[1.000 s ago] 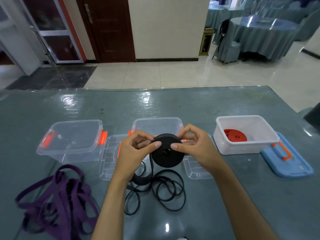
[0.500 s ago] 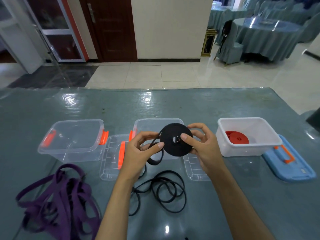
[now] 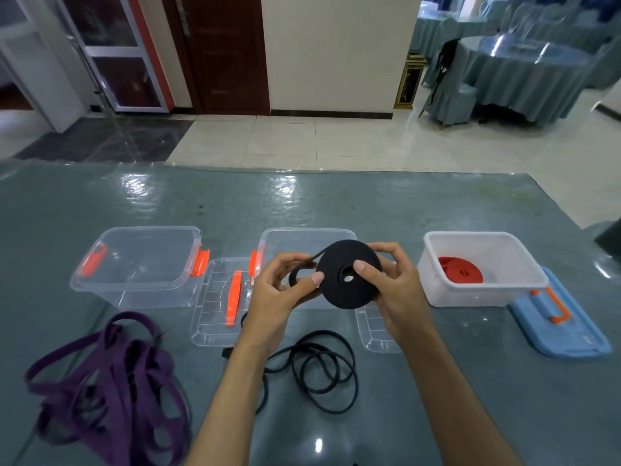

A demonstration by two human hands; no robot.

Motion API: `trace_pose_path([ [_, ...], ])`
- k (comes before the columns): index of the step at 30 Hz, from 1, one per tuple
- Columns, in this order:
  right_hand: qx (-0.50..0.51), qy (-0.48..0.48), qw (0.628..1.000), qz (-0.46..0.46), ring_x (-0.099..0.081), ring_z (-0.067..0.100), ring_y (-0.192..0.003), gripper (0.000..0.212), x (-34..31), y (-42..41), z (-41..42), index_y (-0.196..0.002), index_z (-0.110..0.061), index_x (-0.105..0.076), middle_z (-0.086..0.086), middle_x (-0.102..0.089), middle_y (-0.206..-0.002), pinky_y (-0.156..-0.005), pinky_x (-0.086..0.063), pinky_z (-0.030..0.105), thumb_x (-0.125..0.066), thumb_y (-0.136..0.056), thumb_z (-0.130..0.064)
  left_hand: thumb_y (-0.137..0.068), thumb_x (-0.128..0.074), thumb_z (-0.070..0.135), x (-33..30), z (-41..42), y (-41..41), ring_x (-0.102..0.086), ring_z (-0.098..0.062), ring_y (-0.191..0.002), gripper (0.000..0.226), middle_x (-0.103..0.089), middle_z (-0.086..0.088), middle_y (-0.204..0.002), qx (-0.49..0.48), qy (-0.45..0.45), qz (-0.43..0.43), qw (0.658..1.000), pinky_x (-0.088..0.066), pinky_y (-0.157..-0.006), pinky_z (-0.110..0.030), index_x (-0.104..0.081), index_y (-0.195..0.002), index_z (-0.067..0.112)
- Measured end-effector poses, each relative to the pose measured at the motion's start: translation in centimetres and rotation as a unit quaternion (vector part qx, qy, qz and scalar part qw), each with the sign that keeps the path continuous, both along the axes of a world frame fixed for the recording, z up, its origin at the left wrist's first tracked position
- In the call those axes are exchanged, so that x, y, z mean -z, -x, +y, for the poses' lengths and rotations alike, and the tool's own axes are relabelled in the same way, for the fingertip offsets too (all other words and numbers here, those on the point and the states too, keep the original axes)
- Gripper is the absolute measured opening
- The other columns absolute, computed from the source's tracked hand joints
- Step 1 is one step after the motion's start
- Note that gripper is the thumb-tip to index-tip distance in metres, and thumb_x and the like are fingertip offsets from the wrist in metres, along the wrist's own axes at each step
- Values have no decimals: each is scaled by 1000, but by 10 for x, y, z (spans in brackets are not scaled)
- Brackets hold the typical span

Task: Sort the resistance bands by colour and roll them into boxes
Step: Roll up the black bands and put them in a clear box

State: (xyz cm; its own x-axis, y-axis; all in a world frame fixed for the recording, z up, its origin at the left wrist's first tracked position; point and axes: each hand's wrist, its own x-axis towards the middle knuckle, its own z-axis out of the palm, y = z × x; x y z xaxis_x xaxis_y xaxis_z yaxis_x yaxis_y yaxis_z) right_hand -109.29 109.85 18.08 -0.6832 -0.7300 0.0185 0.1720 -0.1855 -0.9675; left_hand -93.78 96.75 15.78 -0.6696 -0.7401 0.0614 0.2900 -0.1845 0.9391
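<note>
Above the middle clear box [image 3: 307, 238], both hands grip the black roll [image 3: 349, 279]: right hand [image 3: 393, 287] pinches its hub, left hand [image 3: 279, 290] feeds the strap, whose loose tail [image 3: 319, 375] lies nearer, toward the person, below the left hand.

Pale tiled floor [image 3: 336, 142] beyond a glossy grey-green table [image 3: 302, 203], dark wooden door [image 3: 225, 52] beside a cream wall [image 3: 336, 48], draped round tables [image 3: 531, 72] far right.
</note>
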Motion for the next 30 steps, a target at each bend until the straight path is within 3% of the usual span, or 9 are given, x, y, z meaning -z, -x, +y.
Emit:
trace_pose_path([
  [5, -52, -59, 997, 27, -76, 37, -92, 50, 2, 4, -2, -111, -27, -60, 16, -78, -105, -75, -64, 51, -90, -71, -28, -72, -94, 23, 4, -3, 0, -76, -30, -109, 43, -77, -8, -113, -50, 10, -27, 998, -64, -88, -43, -72, -109, 19],
  [8, -47, -76, 995, 49, -77, 36, -98, 57, 7, 5, -5, -122, -30, -63, 12, -80, -106, -76, -66, 47, -92, -73, -28, -72, -94, 22, 10, 3, 4, -78, -29, -102, 47, -78, -8, -113, -80, -35, -15, 996, -65, -87, -43, -67, -109, 14],
  [11, -7, -63, 996, 62, -77, 33, -98, 52, 15, 1, -13, -118, -28, -66, 10, -80, -105, -79, -66, 50, -92, -73, -28, -75, -93, 20, 17, 11, 15, -75, -35, -110, 38, -78, -6, -112, -122, -92, -19, 988, -64, -85, -39, -70, -106, 18],
  [16, 45, -48, 998, -2, -77, 32, -98, 49, 34, -1, -33, -111, -26, -65, 12, -78, -106, -78, -66, 49, -92, -70, -21, -85, -88, 16, 31, 3, 21, -78, -33, -108, 34, -78, -14, -117, -118, -193, -43, 973, -64, -81, -34, -79, -117, 23],
  [20, 65, -45, 995, -64, -76, 28, -104, 47, 48, 2, -56, -112, -27, -66, 12, -76, -113, -77, -64, 38, -90, -74, -16, -88, -84, 10, 35, -16, 32, -79, -30, -103, 35, -81, -15, -110, -120, -218, -43, 967, -64, -82, -32, -78, -122, 15],
  [22, 73, -56, 993, -76, -75, 30, -107, 44, 53, 6, -71, -114, -24, -65, 13, -75, -116, -82, -64, 43, -88, -80, -11, -87, -85, 6, 38, -30, 44, -80, -31, -101, 34, -81, -14, -106, -151, -228, -63, 960, -64, -82, -33, -78, -120, 12],
  [25, 78, -103, 990, -51, -73, 26, -111, 36, 63, 22, -92, -112, -17, -67, 7, -75, -116, -95, -61, 49, -88, -83, -15, -86, -86, 5, 49, -57, 65, -80, -31, -100, 33, -82, -14, -104, -188, -223, -101, 951, -65, -87, -40, -78, -118, 9],
  [30, 79, -246, 965, 52, -67, 22, -109, 18, 97, 60, -125, -102, -19, -70, -5, -71, -108, -95, -56, 39, -82, -88, -17, -85, -87, 5, 86, -104, 98, -80, -30, -98, 33, -82, -13, -102, -205, -205, -166, 943, -65, -86, -39, -78, -116, 5],
])
